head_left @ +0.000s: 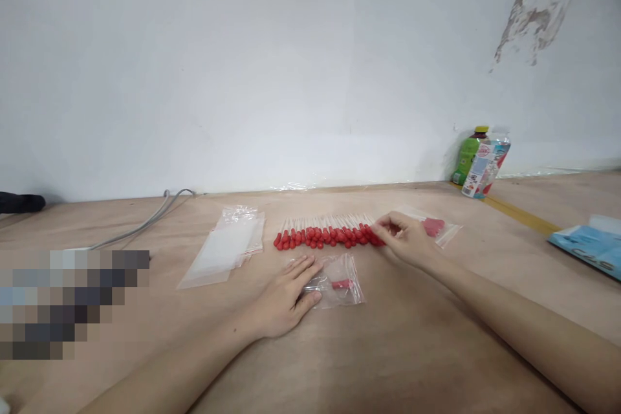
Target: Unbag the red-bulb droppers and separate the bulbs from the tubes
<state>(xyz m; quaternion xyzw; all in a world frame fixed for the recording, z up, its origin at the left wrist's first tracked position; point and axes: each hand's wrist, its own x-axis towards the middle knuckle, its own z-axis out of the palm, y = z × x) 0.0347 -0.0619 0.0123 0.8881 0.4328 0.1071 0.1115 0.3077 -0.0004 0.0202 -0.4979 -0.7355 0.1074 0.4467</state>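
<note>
A row of thin white sticks with red ends (334, 235) lies across the wooden table, the red ends toward me. At the row's right end my right hand (405, 236) is closed in a pinch on a red-tipped stick, its fingertips partly covering it. My left hand (291, 294) rests open, fingers spread, on a clear zip bag (358, 294). Inside that bag a small red piece (341, 284) shows near the zip end. Beyond my right wrist is another clear bag holding red pieces (433, 227), partly hidden by the hand.
Several flat clear zip bags (220, 249) are stacked left of the row. A green bottle (468, 156) and a printed clear container (486, 167) stand by the wall at the right. A blue packet (589, 248) lies at the right edge. Grey cables (145, 223) run at the left.
</note>
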